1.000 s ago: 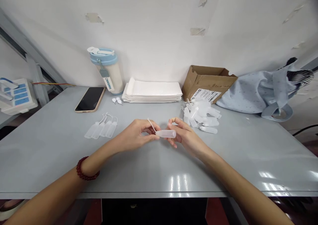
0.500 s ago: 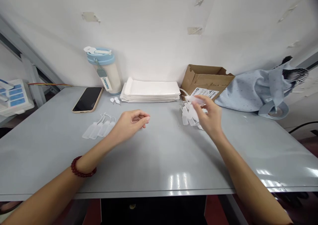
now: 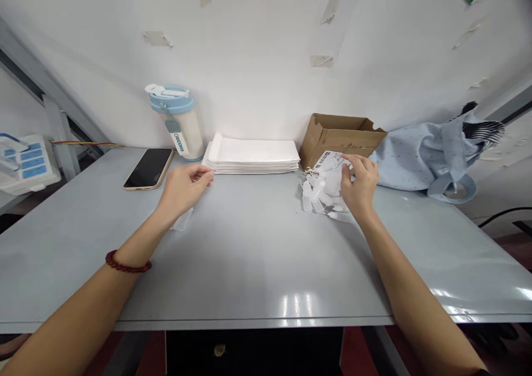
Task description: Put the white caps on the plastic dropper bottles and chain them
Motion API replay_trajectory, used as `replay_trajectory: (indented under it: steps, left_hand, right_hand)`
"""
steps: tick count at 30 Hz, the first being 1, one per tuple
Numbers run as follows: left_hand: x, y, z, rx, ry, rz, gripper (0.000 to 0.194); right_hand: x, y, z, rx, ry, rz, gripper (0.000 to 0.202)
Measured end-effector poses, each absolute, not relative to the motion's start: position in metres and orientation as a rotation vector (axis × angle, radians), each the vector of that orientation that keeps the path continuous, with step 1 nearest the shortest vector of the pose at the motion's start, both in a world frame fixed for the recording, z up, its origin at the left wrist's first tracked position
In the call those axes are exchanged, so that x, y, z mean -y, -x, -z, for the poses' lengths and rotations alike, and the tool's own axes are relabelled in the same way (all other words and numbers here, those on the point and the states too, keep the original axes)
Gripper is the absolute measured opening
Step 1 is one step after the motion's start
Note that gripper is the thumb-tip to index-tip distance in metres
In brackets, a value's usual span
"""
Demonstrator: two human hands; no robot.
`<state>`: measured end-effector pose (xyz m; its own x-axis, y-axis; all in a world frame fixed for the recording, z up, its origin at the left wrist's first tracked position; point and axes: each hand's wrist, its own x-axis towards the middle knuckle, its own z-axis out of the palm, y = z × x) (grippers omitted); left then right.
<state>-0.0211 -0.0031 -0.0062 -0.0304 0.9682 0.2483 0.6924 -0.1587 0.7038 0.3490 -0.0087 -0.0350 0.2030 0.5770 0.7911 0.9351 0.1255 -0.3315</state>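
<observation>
Small translucent-white plastic vials [image 3: 322, 190] with thin strap caps lie heaped on the grey worktop [image 3: 249, 254] before the cardboard box [image 3: 338, 138] — right hand [image 3: 359, 185] curled into them; left hand [image 3: 183, 188] hovers loosely curled, holding nothing visible.

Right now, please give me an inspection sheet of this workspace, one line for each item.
Surface: grey table, glossy, bare in the front part.
Job's things: pile of small clear plastic bottles beside the cardboard box; one more clear bottle shows under the left hand.
Clutter: phone, blue-lidded tumbler, stack of white envelopes, blue cloth bag.
Hands: left hand hovers near the envelopes, fingers loosely curled, holding nothing that I can see; right hand reaches into the pile, grasp hidden.
Cables: red-yellow wire at the left wall; black cable at the right.
Surroundings: white wall with tape scraps.
</observation>
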Motion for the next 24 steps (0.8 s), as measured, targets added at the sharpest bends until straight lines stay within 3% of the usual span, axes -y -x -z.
replay_trajectory:
  steps: [4, 6, 13, 24]
  left_hand:
    - [-0.017, 0.052, 0.010, -1.976, -1.987, -0.989, 0.025]
    - [-0.025, 0.066, 0.015, -2.104, -2.155, -0.796, 0.031]
    - [-0.045, 0.080, 0.039, -1.895, -2.479, -0.498, 0.047]
    - [-0.050, 0.088, 0.046, -1.970, -2.501, -0.362, 0.035]
  right_hand:
    - [0.018, -0.337, 0.028, 1.480, 1.466, 0.484, 0.022]
    - [0.023, -0.328, 0.027, 1.521, 1.403, 0.496, 0.019]
    - [0.034, -0.298, 0.030, 1.705, 1.251, 0.501, 0.012]
    - [0.042, -0.285, 0.034, 1.783, 1.246, 0.374, 0.013]
